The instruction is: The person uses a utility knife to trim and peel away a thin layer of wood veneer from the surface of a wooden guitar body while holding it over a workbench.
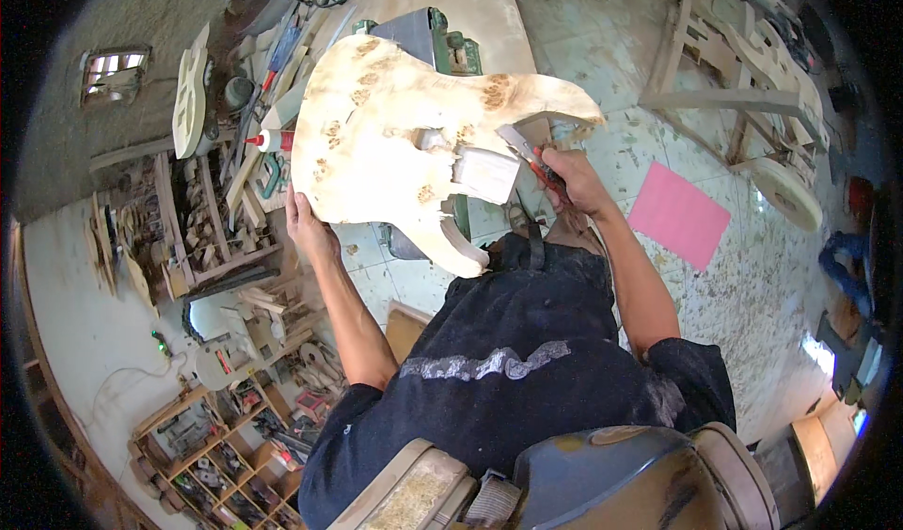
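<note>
A pale wooden electric guitar body (367,168) with knotty burl figure lies flat in front of me, its horns pointing right and toward me. My left hand (312,232) grips its near left edge, the thumb side on top and the other fingers partly hidden beneath. In the notch between the horns, my right hand (576,182) is closed round a red and black handled cutter (536,161), whose silvery front end touches or nearly touches the notch's edge. Ragged, broken veneer borders the neck pocket (487,173).
Under the body is a green metal vise (455,50) on a wooden bench (484,8). A white glue bottle with red cap (273,141) stands left. A pink sheet (679,215) lies on the floor, right. Wooden frames (743,97) stand farther right; a compartmented shelf (221,464) is lower left.
</note>
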